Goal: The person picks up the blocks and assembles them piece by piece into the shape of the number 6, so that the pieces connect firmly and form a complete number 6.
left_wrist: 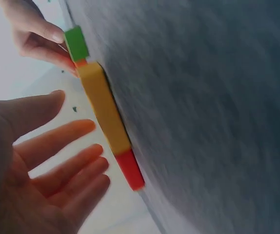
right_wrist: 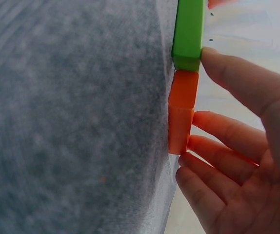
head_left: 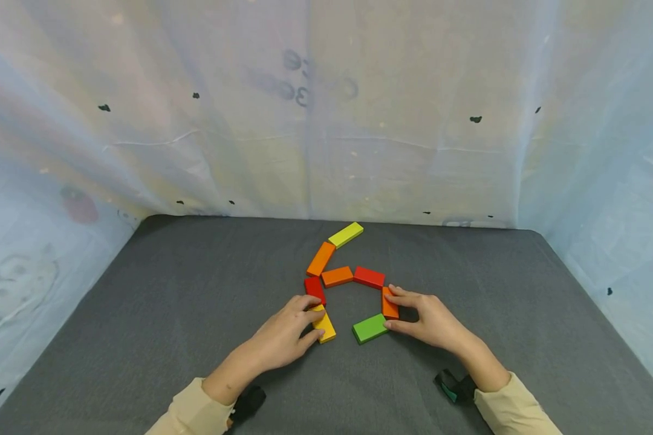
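My left hand (head_left: 285,332) is beside the amber-yellow block (head_left: 324,326), its fingertips over or near the block and a red block (head_left: 314,290). In the left wrist view those fingers are spread loosely and grip nothing. My right hand (head_left: 430,317) reaches over an orange block (head_left: 390,303), with its thumb at the end of a green block (head_left: 370,328). The right wrist view shows relaxed fingers at the orange block (right_wrist: 181,117) and the thumb tip against the green block (right_wrist: 188,39). Whether every fingertip touches is unclear.
Another orange block (head_left: 337,277) and a red block (head_left: 369,277) continue the curve between the hands. Behind them a third orange block (head_left: 321,258) leads to a lime-yellow block (head_left: 346,234). All lie flat on a dark grey cloth surface (head_left: 196,290), with pale sheeting (head_left: 386,169) around it.
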### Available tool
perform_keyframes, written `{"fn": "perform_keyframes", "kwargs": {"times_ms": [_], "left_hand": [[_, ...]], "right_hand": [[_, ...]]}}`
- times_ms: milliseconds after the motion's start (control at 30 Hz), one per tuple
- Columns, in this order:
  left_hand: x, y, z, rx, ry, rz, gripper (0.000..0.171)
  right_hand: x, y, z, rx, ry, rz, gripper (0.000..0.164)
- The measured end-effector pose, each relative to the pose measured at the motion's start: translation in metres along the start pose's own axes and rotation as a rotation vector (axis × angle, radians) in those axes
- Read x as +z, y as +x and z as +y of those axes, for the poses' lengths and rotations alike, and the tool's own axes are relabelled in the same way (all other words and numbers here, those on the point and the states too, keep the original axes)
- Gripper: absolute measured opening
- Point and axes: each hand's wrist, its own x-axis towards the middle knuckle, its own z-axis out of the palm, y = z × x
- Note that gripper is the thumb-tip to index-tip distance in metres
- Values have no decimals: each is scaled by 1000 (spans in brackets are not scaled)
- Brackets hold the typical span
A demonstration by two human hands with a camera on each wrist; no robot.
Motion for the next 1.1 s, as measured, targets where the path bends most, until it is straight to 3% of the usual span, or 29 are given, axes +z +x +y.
{"fn": "perform_keyframes", "kwargs": {"times_ms": [167, 333, 700, 1100], "left_hand": [[-7, -1, -5, 65, 27, 0, 32], [-12, -3, -9, 143, -24, -58, 30], [-12, -3, -9, 153, -46, -173, 37], [-9, -1, -5, 182, 41, -212, 43]], "right_hand": [[0, 0, 1, 0, 0, 0, 59], [2, -1, 1, -16, 0, 16, 58], [2, 0, 2, -19, -2, 21, 58], [2, 0, 2, -21, -3, 20, 58]]}}
